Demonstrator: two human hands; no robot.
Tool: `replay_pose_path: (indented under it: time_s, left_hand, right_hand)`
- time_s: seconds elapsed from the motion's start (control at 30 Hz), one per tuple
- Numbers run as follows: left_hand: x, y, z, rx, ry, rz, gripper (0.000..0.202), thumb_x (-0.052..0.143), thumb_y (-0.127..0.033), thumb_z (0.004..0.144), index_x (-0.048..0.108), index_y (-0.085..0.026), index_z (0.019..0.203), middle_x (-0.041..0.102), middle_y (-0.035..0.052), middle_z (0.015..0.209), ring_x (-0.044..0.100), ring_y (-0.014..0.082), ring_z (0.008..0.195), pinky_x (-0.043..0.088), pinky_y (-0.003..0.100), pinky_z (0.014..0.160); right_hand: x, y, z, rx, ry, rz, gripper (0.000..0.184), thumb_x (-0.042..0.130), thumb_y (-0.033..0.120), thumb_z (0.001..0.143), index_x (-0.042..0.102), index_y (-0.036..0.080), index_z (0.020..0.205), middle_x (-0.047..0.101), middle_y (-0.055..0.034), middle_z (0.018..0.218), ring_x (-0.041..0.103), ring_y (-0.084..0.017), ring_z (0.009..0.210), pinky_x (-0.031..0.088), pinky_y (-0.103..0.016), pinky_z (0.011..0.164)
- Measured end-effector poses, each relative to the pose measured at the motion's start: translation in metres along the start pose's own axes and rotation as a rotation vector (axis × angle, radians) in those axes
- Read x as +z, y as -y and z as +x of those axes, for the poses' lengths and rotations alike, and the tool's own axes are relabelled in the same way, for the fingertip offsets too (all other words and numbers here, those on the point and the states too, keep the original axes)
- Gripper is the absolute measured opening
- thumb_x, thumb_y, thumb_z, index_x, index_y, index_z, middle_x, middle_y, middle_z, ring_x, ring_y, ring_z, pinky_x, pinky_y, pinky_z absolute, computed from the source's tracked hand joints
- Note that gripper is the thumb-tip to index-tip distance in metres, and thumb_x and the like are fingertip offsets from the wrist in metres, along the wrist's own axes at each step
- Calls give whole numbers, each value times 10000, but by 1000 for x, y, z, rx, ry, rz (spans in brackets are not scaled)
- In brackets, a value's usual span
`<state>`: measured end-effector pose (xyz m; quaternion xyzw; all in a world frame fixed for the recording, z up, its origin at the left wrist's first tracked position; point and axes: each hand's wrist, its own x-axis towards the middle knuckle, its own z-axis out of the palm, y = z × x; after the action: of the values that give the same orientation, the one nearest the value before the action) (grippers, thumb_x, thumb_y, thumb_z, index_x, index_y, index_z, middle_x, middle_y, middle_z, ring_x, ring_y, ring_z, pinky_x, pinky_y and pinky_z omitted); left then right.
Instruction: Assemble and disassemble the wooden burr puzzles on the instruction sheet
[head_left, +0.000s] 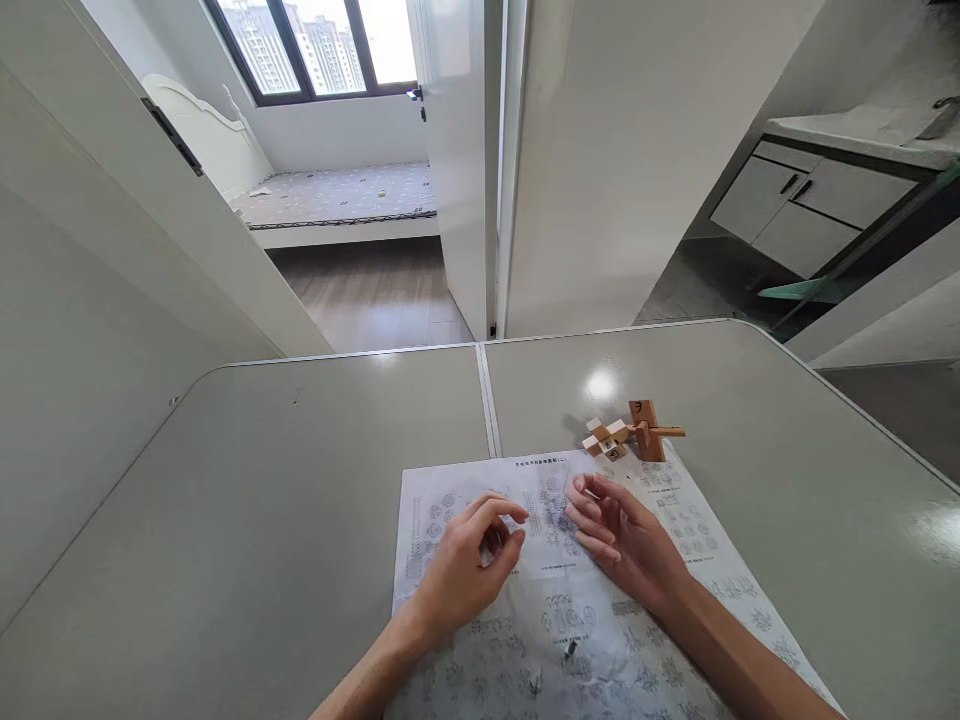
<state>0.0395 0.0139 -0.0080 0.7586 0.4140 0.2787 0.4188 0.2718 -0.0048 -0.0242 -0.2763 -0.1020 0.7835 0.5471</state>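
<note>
Printed sheet: a large white paper (551, 588) covered with small diagrams and lines of print, lying on the grey table (285, 530).
Left hand: the left hand (480, 558) is over the left part of the sheet, fingers bent, a gap between thumb and forefinger, nothing in its grasp.
Right hand: the right hand (619, 530) is over the sheet's right part, palm turned toward the left hand, fingers loosely half-curled and empty; it is the nearer of the two to the wooden puzzles.
Checkered wooden puzzle: a pale and brown interlocking block (609, 438) at the sheet's far edge, close to its right corner.
Cross-shaped wooden puzzle: a reddish-brown piece (646, 430) with a dark mark on its upright slat, at the sheet's far right corner, just right of the checkered one; whether they touch cannot be told.
Table seam: a pale strip (487, 400) running away from the sheet's far edge.
Beyond the sheet: past the table, a bed (345, 195) under a window (322, 50); white cabinet (832, 205) farther right.
</note>
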Motion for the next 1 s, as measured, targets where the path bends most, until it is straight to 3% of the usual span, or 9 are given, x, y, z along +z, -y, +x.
replay_pose_path:
  time_s: [0.2,1.0]
  left_hand:
    - [1,1,1,-4,23,3,126,568,-228,1030,692,-221,1052,739,34,1007,632,133,748,536,257,707]
    - [1,1,1,-12,45,-13,162,560,-228,1030,722,-221,1036,751,29,956,624,137,731,502,249,688]
  right_hand:
    - [-1,-5,1,50,6,-148,280,786,435,945,681,182,889,460,54,719,297,-57,500,406,-143,438]
    - [-9,-3,7,79,-6,-96,226,779,353,964,685,164,882,497,39,722,348,-61,512,429,-159,467]
